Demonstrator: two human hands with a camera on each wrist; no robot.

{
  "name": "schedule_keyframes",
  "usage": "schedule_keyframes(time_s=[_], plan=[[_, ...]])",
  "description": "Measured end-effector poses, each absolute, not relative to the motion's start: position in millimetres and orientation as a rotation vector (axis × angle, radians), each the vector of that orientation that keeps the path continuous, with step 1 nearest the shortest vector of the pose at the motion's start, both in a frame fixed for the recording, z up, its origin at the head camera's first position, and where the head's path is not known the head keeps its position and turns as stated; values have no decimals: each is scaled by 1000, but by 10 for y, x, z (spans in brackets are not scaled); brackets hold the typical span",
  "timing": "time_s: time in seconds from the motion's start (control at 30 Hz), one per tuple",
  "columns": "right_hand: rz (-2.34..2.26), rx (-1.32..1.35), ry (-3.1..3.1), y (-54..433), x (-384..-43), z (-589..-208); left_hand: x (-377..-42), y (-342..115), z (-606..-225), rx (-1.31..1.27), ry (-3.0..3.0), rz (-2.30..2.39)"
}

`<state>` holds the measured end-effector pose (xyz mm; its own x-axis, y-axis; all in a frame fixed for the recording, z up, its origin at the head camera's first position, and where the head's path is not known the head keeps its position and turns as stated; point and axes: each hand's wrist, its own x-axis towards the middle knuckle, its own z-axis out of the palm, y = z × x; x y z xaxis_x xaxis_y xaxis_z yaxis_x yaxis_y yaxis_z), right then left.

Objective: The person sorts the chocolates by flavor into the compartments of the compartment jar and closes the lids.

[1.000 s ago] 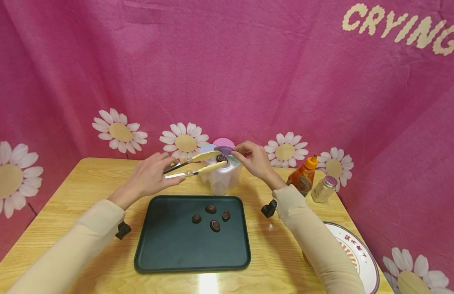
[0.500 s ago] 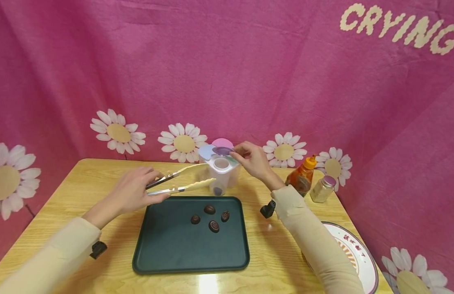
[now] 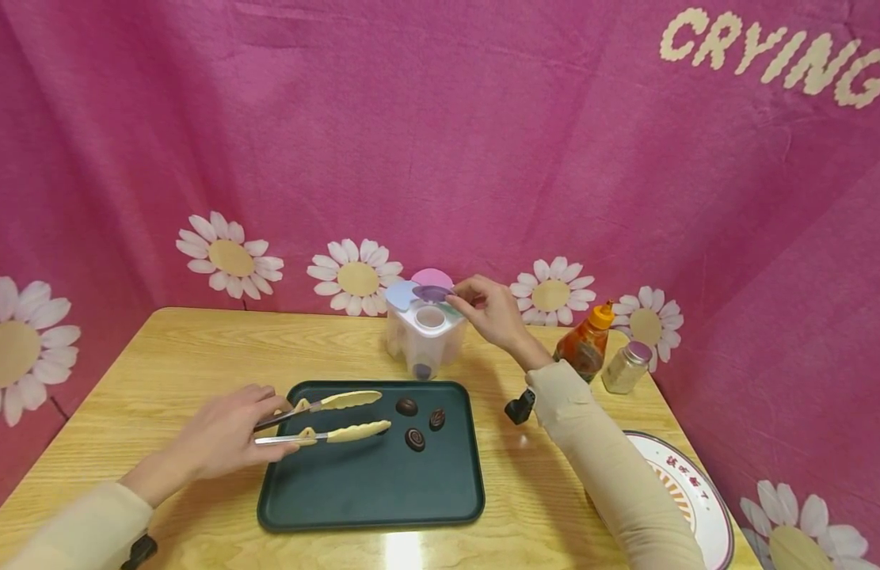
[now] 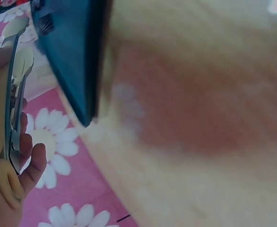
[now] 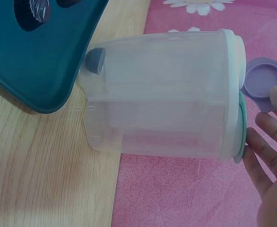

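Note:
My left hand (image 3: pixel 226 435) holds a pair of tongs (image 3: pixel 357 431) with cream tips, spread apart low over the left part of the dark tray (image 3: pixel 361 495). A small chocolate is mostly hidden behind the nearer tip. Further right on the tray lie an oval chocolate (image 3: pixel 414 439), a leaf-patterned one (image 3: pixel 437 419) and a plain domed one (image 3: pixel 407 406). Behind the tray stands a translucent container (image 5: pixel 162 90) with several coloured lids. My right hand (image 3: pixel 491 313) pinches its purple lid (image 5: pixel 265 80), raised off a round opening. One chocolate (image 5: pixel 95 60) lies at the container's bottom.
A sauce bottle (image 3: pixel 584 347) with an orange cap and a spice jar (image 3: pixel 627 367) stand at the right. Nearer, a white patterned plate (image 3: pixel 714 526) lies partly under the right sleeve. A pink flowered cloth (image 3: pixel 440 142) hangs behind the wooden table (image 3: pixel 219 348).
The tongs let go of a chocolate at the container's opening, and it dropped inside. My left hand then moved left and down with them to the tray. My right hand stays at the purple lid.

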<state>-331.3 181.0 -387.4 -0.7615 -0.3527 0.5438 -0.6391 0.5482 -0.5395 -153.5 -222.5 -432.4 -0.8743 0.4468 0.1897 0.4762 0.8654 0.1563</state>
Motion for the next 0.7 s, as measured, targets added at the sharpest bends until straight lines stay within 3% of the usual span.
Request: schedule_keyframes(time_s=[0.33,0.7], plan=[[1063,804,-2427,1802,-3299,-3867,-1467,-2249,-4588,-720,-2958,-408],[1058,802,-2419,1800,-3304,-3869,-1471,-2241,-4581,-720,-2937,-440]])
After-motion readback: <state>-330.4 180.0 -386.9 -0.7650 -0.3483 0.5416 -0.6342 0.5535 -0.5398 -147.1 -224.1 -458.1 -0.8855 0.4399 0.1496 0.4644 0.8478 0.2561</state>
